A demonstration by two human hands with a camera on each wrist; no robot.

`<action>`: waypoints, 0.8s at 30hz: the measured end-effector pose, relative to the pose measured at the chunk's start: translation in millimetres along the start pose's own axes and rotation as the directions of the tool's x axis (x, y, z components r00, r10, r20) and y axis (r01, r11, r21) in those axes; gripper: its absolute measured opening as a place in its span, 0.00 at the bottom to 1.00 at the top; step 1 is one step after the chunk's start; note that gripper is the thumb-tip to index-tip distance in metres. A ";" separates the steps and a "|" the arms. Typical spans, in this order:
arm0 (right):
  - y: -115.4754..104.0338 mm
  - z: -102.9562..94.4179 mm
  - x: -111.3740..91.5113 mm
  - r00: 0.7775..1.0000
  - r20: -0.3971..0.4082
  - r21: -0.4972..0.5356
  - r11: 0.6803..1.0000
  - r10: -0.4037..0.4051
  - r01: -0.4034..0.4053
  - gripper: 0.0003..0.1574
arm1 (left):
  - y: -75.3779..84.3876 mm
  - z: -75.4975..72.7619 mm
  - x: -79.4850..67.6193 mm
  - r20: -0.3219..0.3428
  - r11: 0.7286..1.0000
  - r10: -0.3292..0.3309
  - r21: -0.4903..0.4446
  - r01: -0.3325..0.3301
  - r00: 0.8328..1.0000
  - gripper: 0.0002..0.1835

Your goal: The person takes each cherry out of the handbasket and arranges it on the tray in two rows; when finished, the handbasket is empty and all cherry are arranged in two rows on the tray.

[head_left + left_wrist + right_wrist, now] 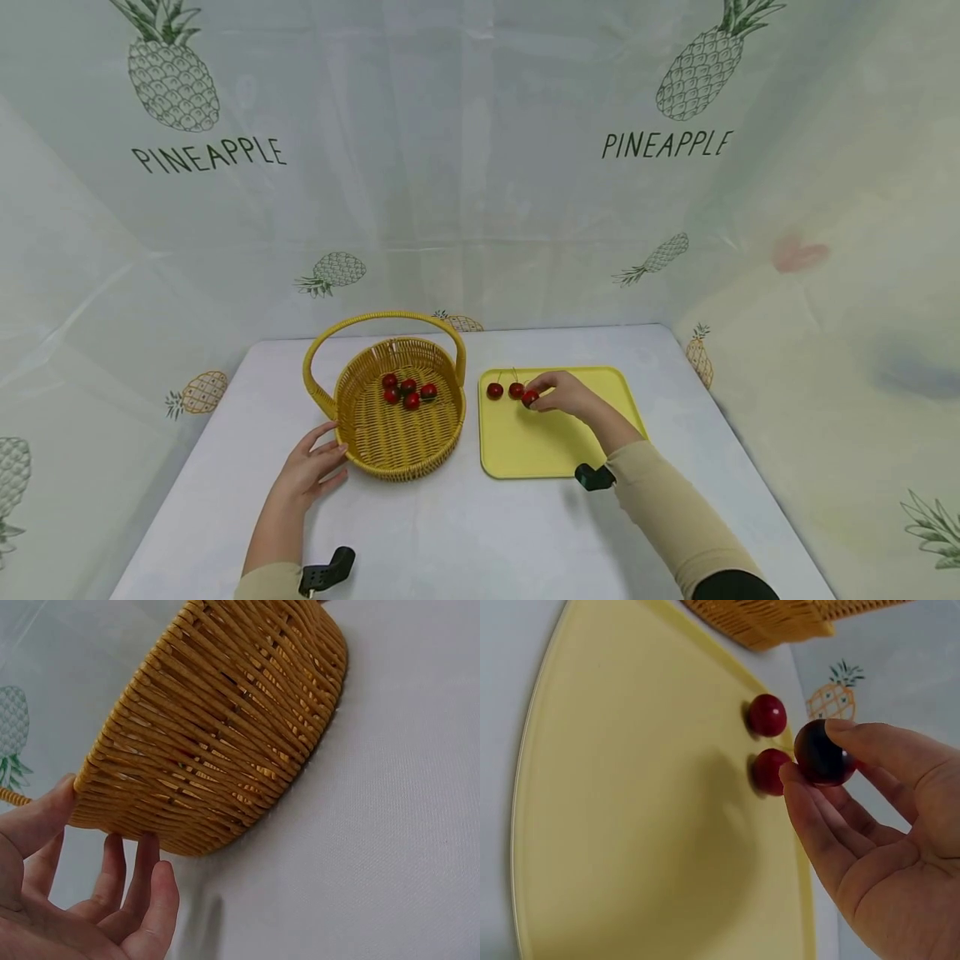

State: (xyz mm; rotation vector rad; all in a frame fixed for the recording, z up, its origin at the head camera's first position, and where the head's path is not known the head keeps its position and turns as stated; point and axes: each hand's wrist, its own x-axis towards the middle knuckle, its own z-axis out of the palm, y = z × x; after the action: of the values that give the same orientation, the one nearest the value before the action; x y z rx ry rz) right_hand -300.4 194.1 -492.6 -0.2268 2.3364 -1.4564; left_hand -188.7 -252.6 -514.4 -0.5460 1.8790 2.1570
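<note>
My right hand (564, 395) pinches a dark red cherry (823, 754) between thumb and fingertips, close over the yellow tray (555, 454). Two more cherries with stems lie beside it near the tray's far left corner, one at the left (495, 391) and another (516, 390) nearest my fingers. At the left, my left hand (311, 471) rests against the near left side of a yellow wicker basket (401, 454). Its thumb touches the rim in the left wrist view, and the spread fingers meet the woven wall. Several cherries (412, 401) lie together inside the basket.
The basket's tall arched handle (382, 316) rises over its far side. Basket and tray stand side by side on a white table (442, 533), a narrow gap between them. Behind the table hangs a pale curtain (450, 167) printed with pineapples.
</note>
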 end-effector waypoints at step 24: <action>37.0 6.4 29.7 0.958 -0.277 -0.037 0.995 0.076 -0.090 0.21 | -2.0 0.2 0.0 -0.015 1.000 -0.001 0.018 0.001 1.000 0.36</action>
State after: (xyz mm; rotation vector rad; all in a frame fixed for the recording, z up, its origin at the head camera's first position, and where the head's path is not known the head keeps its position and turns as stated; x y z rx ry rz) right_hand -322.9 195.8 -534.9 0.0672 2.5683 -1.4706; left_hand -188.0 -252.1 -516.2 -0.5616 1.9036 2.1393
